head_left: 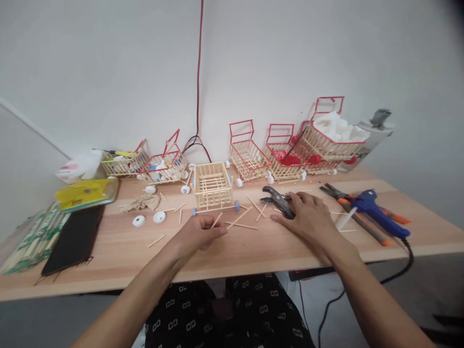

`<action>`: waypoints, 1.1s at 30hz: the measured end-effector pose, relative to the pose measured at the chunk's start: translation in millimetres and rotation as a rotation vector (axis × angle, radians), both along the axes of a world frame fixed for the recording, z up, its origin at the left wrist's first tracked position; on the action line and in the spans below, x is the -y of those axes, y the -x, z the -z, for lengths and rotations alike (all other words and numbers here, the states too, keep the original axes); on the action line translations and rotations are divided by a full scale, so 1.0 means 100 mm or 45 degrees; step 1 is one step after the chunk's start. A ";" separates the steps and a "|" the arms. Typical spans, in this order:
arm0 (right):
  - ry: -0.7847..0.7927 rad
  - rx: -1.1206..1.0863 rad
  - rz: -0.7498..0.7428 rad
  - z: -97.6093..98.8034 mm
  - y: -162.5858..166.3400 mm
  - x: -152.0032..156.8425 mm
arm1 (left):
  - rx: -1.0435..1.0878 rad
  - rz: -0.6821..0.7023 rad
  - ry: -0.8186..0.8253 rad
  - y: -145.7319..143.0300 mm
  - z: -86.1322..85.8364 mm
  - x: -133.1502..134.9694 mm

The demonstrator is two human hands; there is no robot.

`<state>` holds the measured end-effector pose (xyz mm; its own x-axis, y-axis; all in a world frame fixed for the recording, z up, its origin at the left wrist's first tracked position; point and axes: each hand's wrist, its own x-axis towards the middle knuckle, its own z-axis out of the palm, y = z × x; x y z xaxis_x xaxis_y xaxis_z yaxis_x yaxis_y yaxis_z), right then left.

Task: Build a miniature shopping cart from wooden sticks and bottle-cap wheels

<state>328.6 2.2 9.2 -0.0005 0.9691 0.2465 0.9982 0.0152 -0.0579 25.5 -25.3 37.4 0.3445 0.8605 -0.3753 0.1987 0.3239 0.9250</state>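
My left hand (203,233) is closed, pinching a short thin wooden stick (216,221) between thumb and fingers. Just behind it stands an unpainted miniature stick cart (212,186) with blue-grey wheels on a front axle. My right hand (311,217) lies palm down with thumb and fingers apart, at the handles of black cutting pliers (279,200). It touches or nearly touches them; the fingertips partly hide the handles. Loose sticks (242,225) lie between my two hands.
Several red-trimmed stick carts (250,157) line the wall. To the right are a blue glue gun (380,212) and orange-handled pliers (362,222). White wheels (159,217), a dark flat object (74,239), a yellow packet (87,193) and bundled sticks (32,239) sit left.
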 end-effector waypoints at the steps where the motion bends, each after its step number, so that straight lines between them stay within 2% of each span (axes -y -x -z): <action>1: -0.037 -0.045 -0.046 -0.03 0.01 0.01 | 0.100 -0.002 0.053 -0.03 0.03 -0.01; 3: -0.119 -0.238 -0.136 -0.14 0.05 0.04 | 0.254 0.005 0.103 -0.10 0.07 -0.04; 5: -0.126 -0.583 -0.221 -0.27 0.15 0.09 | 0.338 0.019 0.107 -0.17 0.09 -0.08; 8: 0.104 -1.134 -0.415 -0.38 0.37 0.09 | 0.384 0.074 0.103 -0.31 0.10 -0.16; 9: 0.180 -1.238 -0.485 -0.39 0.45 0.06 | 0.389 0.088 0.105 -0.36 0.10 -0.19; 11: 0.208 -1.362 -0.564 -0.35 0.56 -0.02 | 0.417 0.093 0.087 -0.46 0.12 -0.26; 15: 0.399 -1.513 -0.639 -0.19 0.62 -0.20 | 0.581 0.105 0.006 -0.56 0.20 -0.34; 17: 0.471 -1.542 -0.651 -0.13 0.60 -0.26 | 0.646 0.126 0.051 -0.57 0.23 -0.36; 22: 0.406 -1.475 -0.663 -0.09 0.58 -0.35 | 0.711 0.123 0.252 -0.55 0.26 -0.39; 27: 0.388 -1.342 -0.712 -0.08 0.64 -0.36 | 0.642 0.119 0.283 -0.61 0.22 -0.41; 33: 0.442 -1.543 -0.649 -0.08 0.67 -0.31 | 0.642 0.134 0.241 -0.71 0.20 -0.41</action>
<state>261.2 33.6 17.3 -0.3333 0.9382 0.0933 0.2062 0.1691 -0.9638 96.8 15.5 17.2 0.6020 0.7453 -0.2866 -0.2136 0.4962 0.8415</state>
